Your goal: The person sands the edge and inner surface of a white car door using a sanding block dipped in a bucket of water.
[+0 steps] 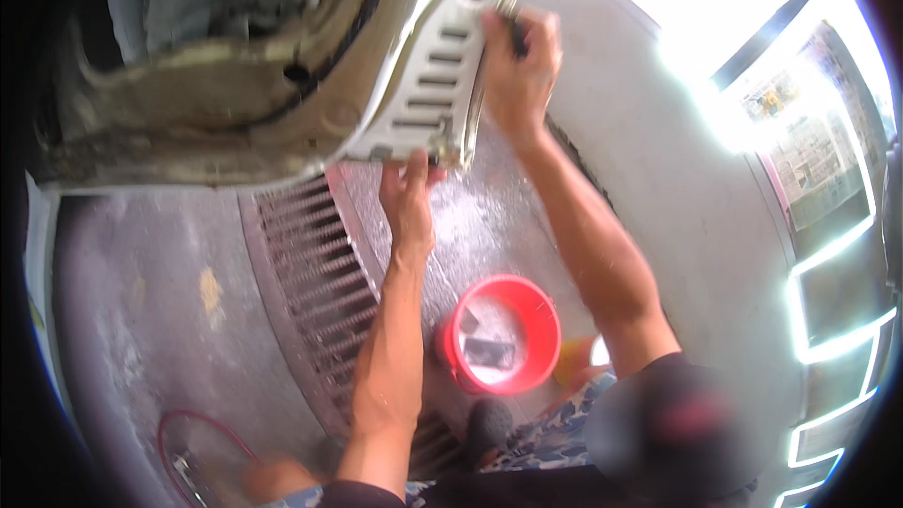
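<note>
A white car body panel (428,85) with a row of slots and a round hole reaches into the upper middle. My left hand (409,198) is closed at its lower edge, thumb on the near side; the fingertips are partly hidden behind the edge. Higher up, my right hand (523,71) is closed round a small black piece (518,38) at the panel's right edge. Blur and the fingers hide the exact kind of this piece. Suds or wet marks show on the floor below the panel.
A red bucket (547,320) with foamy water and a dark block (489,352) stands below my hands. A floor drain grate (315,245) runs to its left. Bright light strips (837,343) and newspaper sheets (818,160) line the right. A red hose (209,417) lies lower left.
</note>
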`<action>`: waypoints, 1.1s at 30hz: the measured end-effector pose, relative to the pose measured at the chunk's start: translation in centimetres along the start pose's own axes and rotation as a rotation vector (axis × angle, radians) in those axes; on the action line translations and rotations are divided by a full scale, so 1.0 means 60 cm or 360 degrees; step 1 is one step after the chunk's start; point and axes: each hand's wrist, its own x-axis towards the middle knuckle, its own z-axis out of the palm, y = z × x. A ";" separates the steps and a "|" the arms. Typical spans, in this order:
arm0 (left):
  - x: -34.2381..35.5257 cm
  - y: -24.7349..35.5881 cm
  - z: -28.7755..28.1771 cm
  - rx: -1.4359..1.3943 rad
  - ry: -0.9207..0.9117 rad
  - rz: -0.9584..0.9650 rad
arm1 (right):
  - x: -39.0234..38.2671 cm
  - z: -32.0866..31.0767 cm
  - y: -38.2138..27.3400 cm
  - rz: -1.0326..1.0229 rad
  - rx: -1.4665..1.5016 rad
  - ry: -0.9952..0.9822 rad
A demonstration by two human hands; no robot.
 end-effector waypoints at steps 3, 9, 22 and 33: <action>0.002 0.005 0.005 0.0100 -0.0029 0.0019 | 0.031 -0.017 -0.016 0.0037 0.0042 0.0079; -0.005 0.007 0.004 -0.0002 -0.0088 -0.0053 | -0.010 -0.009 -0.024 0.0270 0.0161 0.0001; -0.008 0.034 0.020 -0.0010 -0.0143 -0.0150 | 0.052 -0.009 -0.045 0.0279 0.0247 0.0191; -0.019 0.029 0.008 0.0058 -0.0138 -0.0168 | -0.023 -0.024 -0.034 0.0307 0.0196 0.0082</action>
